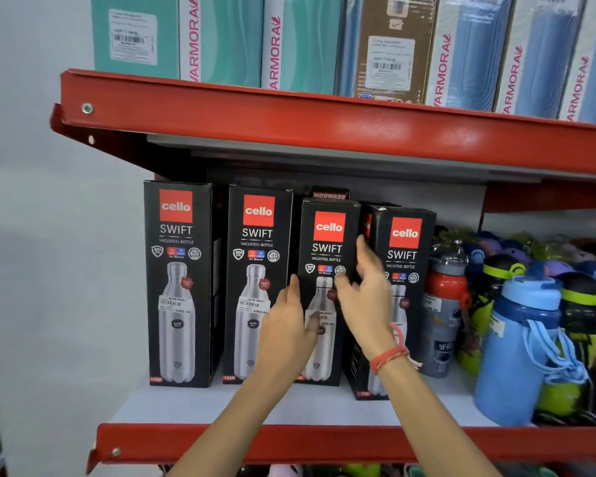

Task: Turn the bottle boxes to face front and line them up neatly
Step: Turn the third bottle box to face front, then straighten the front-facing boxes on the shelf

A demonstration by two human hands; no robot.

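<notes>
Hands were on the third tall black cardboard bottle box (327, 256) when I looked down at the white shelf board with the red metal edge (324, 442). Four of these black boxes with red labels stood in a row on that shelf, all showing their fronts. The first box (178, 284) sat at about 9 o'clock from the middle of my view, and the second box (255, 270) stood just beside it. The third box was shorter and stood near the middle. The fourth box (406, 246) stood at its 3 o'clock side and sat a bit more forward, turned a little.

My left hand (286, 325) pressed on the third box's left edge, with the thumb across its front. My right hand (365, 297), with a red thread band (389, 358) on the wrist, wrapped its fingers around the right edge of the same box. Both hands gripped that box between them.

Coloured plastic bottles crowded the shelf at 3 o'clock, with a big blue bottle (520, 352) in front. Teal and blue tall boxes (300, 43) stood on the red shelf above, at 12 o'clock.
</notes>
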